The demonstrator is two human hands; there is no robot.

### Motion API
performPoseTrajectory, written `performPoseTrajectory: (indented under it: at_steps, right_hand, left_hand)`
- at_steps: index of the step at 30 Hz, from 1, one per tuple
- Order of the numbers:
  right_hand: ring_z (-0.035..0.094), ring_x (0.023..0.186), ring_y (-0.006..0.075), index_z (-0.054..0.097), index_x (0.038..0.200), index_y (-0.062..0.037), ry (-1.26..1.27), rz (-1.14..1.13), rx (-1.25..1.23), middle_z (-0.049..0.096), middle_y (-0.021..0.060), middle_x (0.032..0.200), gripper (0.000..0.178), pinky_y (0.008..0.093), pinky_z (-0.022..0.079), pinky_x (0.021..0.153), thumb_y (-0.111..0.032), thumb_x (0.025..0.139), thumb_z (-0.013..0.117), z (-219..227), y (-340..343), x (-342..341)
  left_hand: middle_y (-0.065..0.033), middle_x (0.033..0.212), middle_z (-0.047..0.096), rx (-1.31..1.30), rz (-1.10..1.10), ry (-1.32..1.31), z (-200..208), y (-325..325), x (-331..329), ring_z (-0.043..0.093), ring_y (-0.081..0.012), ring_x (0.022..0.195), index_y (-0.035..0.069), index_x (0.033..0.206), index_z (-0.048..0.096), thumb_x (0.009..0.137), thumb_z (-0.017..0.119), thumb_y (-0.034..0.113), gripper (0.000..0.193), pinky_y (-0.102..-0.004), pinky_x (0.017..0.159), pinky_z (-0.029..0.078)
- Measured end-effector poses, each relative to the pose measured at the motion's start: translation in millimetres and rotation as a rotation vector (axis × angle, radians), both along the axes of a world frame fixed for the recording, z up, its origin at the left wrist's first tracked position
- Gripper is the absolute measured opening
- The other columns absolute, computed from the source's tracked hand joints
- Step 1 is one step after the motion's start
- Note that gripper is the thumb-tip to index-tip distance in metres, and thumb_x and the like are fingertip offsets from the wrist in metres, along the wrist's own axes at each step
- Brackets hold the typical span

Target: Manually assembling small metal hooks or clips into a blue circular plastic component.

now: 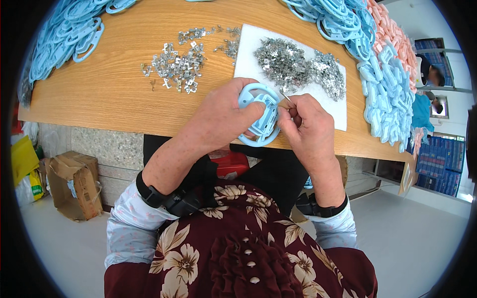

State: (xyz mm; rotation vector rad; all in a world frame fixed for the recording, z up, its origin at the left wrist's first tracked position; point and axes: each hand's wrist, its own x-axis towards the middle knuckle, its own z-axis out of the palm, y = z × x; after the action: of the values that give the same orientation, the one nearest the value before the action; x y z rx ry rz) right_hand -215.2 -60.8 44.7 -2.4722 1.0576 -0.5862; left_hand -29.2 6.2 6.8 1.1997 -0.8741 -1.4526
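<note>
Here the left hand [223, 116] clasps the blue plastic ring part [259, 115], long axis toward the person; just right of it, the right hand [308, 126] pinches a thin metal piece [284, 97].

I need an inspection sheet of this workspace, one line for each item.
Surface: wooden table, with a white sheet on it.
Job's things: light blue plastic ring part; thin metal piece.
Clutter: loose small metal clips; grey metal clip heap; blue plastic part piles; pink parts.
Grippers: left hand holds the ring part; right hand pinches the thin metal piece at it.
Cables: nothing seen.
Surroundings: cardboard box on floor; blue crates.
</note>
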Motion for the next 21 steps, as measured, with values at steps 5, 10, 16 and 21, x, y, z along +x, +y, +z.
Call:
performPoseTrajectory:
  at_steps: [5, 10, 16, 21]
  right_hand:
    - [0.066, 0.069, 0.0265, 0.067, 0.1, -0.0056, -0.07, 0.027, -0.025, 0.065, 0.0112, 0.083, 0.016, 0.0362, 0.053, 0.061, -0.013, 0.087, 0.073, -9.4, 5.0, -2.6]
    - [0.055, 0.066, 0.0099, 0.065, 0.111, -0.0014, -0.476, -0.178, 0.586, 0.062, 0.0025, 0.083, 0.027, 0.0259, 0.045, 0.055, -0.025, 0.099, 0.065, -15.4, -0.4, -12.3]
    - [0.046, 0.058, 0.0034, 0.065, 0.114, -0.0021, -0.537, -0.254, 0.964, 0.06, -0.0009, 0.08, 0.026, 0.0184, 0.031, 0.047, -0.025, 0.102, 0.062, -14.9, 2.9, -11.8]
    - [0.044, 0.055, 0.0015, 0.065, 0.113, -0.0008, -0.666, -0.124, 1.236, 0.06, -0.0022, 0.079, 0.025, 0.0172, 0.029, 0.045, -0.023, 0.102, 0.063, -10.5, 5.9, -15.9]
  left_hand:
    - [-0.0149, 0.116, 0.064, -0.039, 0.003, -0.066, -4.9, -0.4, 1.2, 0.069, -0.018, 0.091, -0.008, 0.136, 0.047, 0.095, 0.061, 0.014, 0.049, -0.0293, 0.067, 0.064]
    - [-0.0112, 0.119, 0.064, 0.02, 0.002, 0.099, 8.5, 5.0, 5.8, 0.067, -0.0144, 0.098, -0.007, 0.138, 0.047, 0.094, 0.061, 0.013, 0.049, -0.0278, 0.078, 0.06]
    - [-0.0084, 0.122, 0.064, 0.025, -0.062, 0.137, 9.6, 10.6, 13.5, 0.065, -0.0126, 0.104, -0.004, 0.139, 0.048, 0.094, 0.059, 0.011, 0.049, -0.0269, 0.088, 0.055]
    - [-0.0084, 0.122, 0.063, -0.004, -0.088, 0.135, 12.9, 14.0, 13.2, 0.064, -0.014, 0.105, -0.003, 0.141, 0.047, 0.094, 0.059, 0.011, 0.051, -0.0274, 0.089, 0.053]
